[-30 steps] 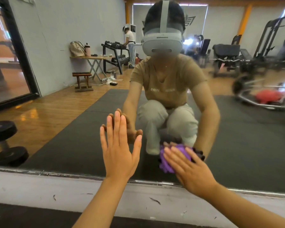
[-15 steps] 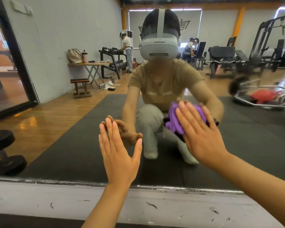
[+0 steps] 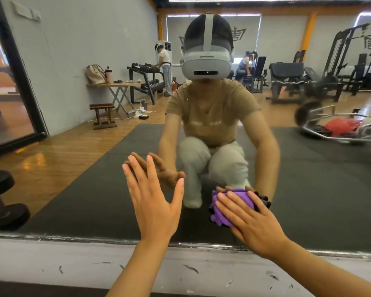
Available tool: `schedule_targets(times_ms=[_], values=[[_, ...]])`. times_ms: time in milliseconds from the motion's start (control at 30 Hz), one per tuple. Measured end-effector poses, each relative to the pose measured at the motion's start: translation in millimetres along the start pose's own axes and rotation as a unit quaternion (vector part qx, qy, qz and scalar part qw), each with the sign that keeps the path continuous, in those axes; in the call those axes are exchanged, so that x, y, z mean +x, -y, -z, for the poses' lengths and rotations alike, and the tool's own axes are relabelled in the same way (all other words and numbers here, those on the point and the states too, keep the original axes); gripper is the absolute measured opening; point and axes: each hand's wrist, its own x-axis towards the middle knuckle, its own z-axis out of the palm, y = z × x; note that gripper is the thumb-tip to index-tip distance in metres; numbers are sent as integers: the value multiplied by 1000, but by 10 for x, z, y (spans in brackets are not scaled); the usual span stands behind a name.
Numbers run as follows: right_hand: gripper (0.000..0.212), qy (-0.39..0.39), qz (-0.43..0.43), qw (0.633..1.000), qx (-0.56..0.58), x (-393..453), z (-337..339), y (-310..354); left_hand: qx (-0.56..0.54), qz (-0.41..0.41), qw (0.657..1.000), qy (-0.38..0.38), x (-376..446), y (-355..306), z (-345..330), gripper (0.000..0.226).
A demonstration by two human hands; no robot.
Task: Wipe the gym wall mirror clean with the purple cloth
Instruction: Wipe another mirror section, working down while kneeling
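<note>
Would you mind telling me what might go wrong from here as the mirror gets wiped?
The left hand lies flat and bare on the mirror, so it may leave fresh prints on the glass. The right hand presses the purple cloth with straight fingers rather than gripping it, so the bunched cloth could slip out. The cloth is near the mirror's bottom edge, where it could pick up wall grime.
</note>
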Motion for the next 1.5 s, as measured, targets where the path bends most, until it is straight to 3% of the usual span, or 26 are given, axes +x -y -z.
schedule_targets(times_ms=[133, 167, 267, 333, 400, 567, 733, 900, 1033, 1133, 1300, 1500], values=[[56, 12, 8, 1000, -2, -45, 50, -34, 12, 2, 1000, 6, -2, -59, -12, 93], [65, 9, 14, 1000, -7, -42, 72, -57, 23, -3, 1000, 5, -6, -66, -18, 94], [135, 68, 20, 997, 11, -28, 125, -116, 66, -58, 996, -6, 10, -77, -14, 89], [151, 88, 16, 996, 17, 19, 157, -173, 86, -112, 990, -5, 58, -100, 10, 84], [146, 71, 5, 997, 17, 97, 216, -269, 100, -138, 985, -1, 120, -135, 34, 80], [91, -30, -28, 999, 21, 409, 427, -599, 120, -155, 981, 4, 268, -278, 102, 71], [82, -41, -58, 997, 42, 740, 710, -1054, 140, -173, 974, 29, 503, -570, 241, 69], [92, -21, -71, 996, 53, 1044, 1050, -1539, 155, -174, 971, 45, 903, -1003, 459, 68], [84, -18, -82, 993, 84, 1295, 1419, -1931, 157, -161, 972, 70, 1222, -1427, 730, 64], [96, 32, -97, 986, 132, 1499, 1761, -2215, 163, -154, 968, 112, 1471, -1721, 1009, 61], [99, 90, -128, 971, 181, 1826, 2423, -2750, 186, -153, 953, 182, 2015, -2261, 1613, 56], [107, 141, -166, 944, 249, 2211, 3148, -3483, 207, -174, 941, 205, 2852, -3090, 2209, 52]])
